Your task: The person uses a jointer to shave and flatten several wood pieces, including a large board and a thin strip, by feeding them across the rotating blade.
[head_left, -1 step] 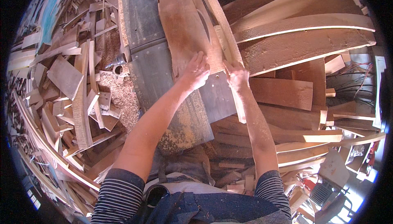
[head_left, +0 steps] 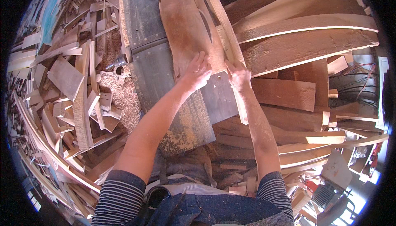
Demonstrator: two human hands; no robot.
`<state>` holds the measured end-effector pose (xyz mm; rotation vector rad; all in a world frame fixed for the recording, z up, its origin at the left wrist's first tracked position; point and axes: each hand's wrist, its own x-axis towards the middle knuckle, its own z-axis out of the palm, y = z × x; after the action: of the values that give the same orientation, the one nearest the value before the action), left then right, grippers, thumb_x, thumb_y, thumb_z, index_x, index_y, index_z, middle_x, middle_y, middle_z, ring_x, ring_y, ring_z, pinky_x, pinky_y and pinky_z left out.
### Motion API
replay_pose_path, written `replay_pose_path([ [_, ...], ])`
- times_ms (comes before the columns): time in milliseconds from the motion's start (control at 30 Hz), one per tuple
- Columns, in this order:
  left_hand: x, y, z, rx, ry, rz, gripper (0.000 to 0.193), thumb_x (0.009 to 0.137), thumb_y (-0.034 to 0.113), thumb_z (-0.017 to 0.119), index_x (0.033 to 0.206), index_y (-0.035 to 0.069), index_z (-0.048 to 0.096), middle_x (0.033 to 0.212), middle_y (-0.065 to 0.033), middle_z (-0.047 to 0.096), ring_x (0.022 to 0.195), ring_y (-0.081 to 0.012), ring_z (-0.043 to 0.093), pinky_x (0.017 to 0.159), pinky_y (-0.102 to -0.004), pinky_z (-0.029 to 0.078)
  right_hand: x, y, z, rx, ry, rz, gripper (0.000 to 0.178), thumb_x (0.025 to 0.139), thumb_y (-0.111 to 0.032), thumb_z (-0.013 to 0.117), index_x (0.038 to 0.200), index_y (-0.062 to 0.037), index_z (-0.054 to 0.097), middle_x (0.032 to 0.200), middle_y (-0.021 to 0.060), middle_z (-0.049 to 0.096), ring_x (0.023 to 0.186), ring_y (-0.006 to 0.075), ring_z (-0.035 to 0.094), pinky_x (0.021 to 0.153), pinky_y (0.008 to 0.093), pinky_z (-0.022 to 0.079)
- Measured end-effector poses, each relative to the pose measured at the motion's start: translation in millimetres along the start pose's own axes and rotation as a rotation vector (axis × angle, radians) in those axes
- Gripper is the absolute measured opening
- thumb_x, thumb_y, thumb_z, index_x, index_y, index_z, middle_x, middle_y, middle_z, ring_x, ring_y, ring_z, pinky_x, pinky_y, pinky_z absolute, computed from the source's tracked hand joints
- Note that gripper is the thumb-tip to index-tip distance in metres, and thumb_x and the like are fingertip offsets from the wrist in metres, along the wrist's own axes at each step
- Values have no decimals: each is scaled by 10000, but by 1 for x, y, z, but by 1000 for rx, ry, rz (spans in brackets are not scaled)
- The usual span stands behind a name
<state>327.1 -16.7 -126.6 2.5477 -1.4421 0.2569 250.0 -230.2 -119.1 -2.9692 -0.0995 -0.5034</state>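
Observation:
A brown wooden board (head_left: 181,19) with a curved slit near its right side lies on the grey metal machine table (head_left: 154,71). My left hand (head_left: 198,70) rests on the board's near end, its fingers stretched over the top face. At the near right corner, my right hand (head_left: 238,76) has its fingers curled against the board's end, close beside a long pale wooden fence (head_left: 222,17). The fence runs along the table's right side. My right thumb is hard to make out.
Long curved planks (head_left: 305,48) are stacked right of the table. Offcuts (head_left: 66,77) heap up on the left, with wood shavings (head_left: 121,98) beside the table. A short metal pipe (head_left: 119,70) juts from its left edge. A motor (head_left: 324,195) stands at the lower right.

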Motion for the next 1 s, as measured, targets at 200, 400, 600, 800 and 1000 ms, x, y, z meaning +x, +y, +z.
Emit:
replay_pose_path([
  [200,6,-5,-1,18,-34,-15,484,747,288,843,1071,-49,719,1280,-220,592,1315,-396,503,1150,-490,385,8,6,8,3,0,9,281,860,-114,749,1125,-208,757,884,49,679,775,273,701,632,409,595],
  [400,13,-18,-3,-8,-107,-20,495,771,292,825,1110,-52,712,1317,-219,594,1321,-408,507,1168,-500,368,19,6,14,-14,-28,13,287,857,-146,724,1138,-204,732,893,54,680,847,277,712,653,416,607],
  [600,17,-28,0,0,-100,-24,464,756,281,828,1071,-41,717,1312,-222,601,1316,-404,512,1175,-495,363,32,4,15,31,27,-2,271,850,-139,729,1113,-200,742,867,53,678,829,271,718,643,414,604],
  [800,21,-40,5,-3,12,-7,442,727,273,837,1027,-33,729,1235,-202,608,1266,-385,526,1121,-492,401,41,5,19,34,9,15,333,806,-146,773,1129,-222,752,885,59,672,816,275,717,635,414,601],
  [1000,29,-47,2,-10,-77,-30,436,725,272,842,1015,-31,726,1232,-198,602,1283,-389,518,1125,-490,405,50,8,25,-19,-35,43,341,807,-183,793,1141,-239,754,903,54,671,810,273,716,641,413,602],
])
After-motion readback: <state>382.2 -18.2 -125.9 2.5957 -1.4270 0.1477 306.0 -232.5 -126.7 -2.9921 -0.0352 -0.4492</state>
